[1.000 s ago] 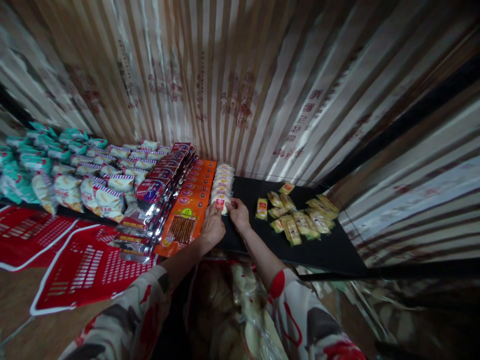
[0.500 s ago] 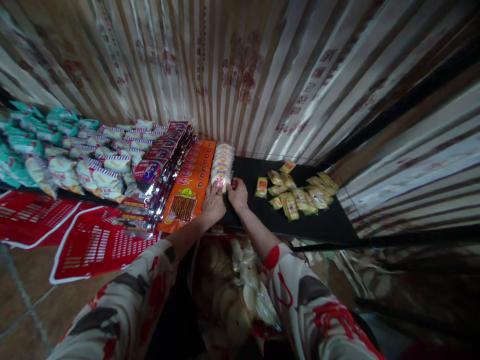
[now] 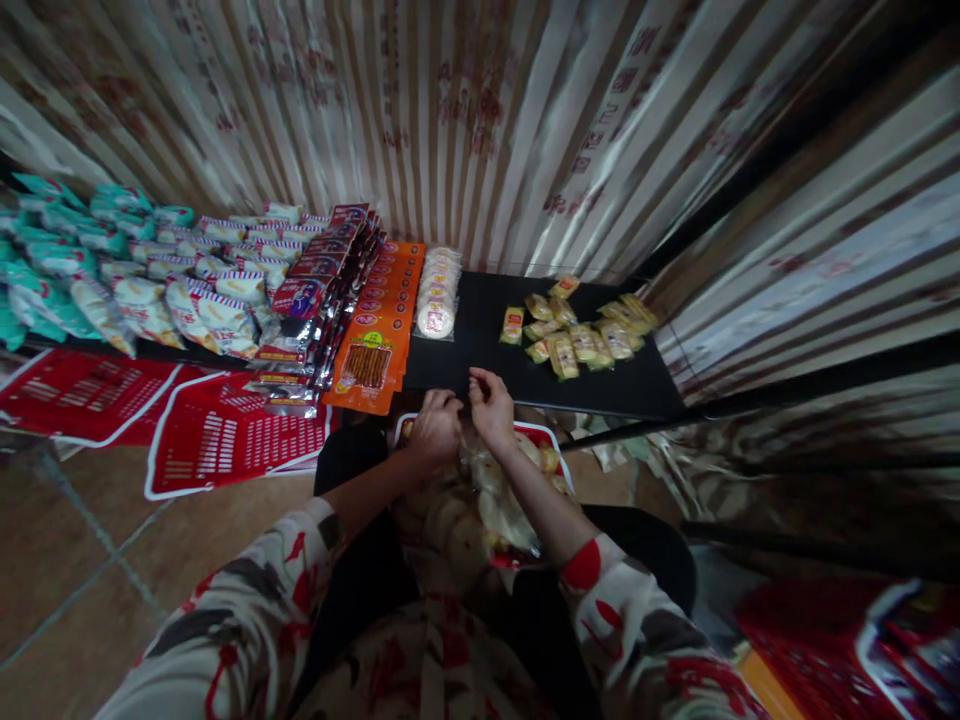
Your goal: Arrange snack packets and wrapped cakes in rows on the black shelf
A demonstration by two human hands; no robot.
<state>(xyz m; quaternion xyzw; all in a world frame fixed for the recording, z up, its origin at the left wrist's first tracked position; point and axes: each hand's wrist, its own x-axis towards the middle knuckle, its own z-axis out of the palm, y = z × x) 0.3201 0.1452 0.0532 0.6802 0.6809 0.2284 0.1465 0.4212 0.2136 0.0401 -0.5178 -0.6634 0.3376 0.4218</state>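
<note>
You had bare black table [image 3: 480,350] open between the row of round cakes [image 3: 436,300] and the yellow packets [image 3: 581,330], and along the front edge. Orange packs [image 3: 379,325] closed off the left; the striped wall [image 3: 480,130] stood right behind.

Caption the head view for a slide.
Both hands, left and right, reach into a red basket of wrapped snacks below a black shelf.
</note>
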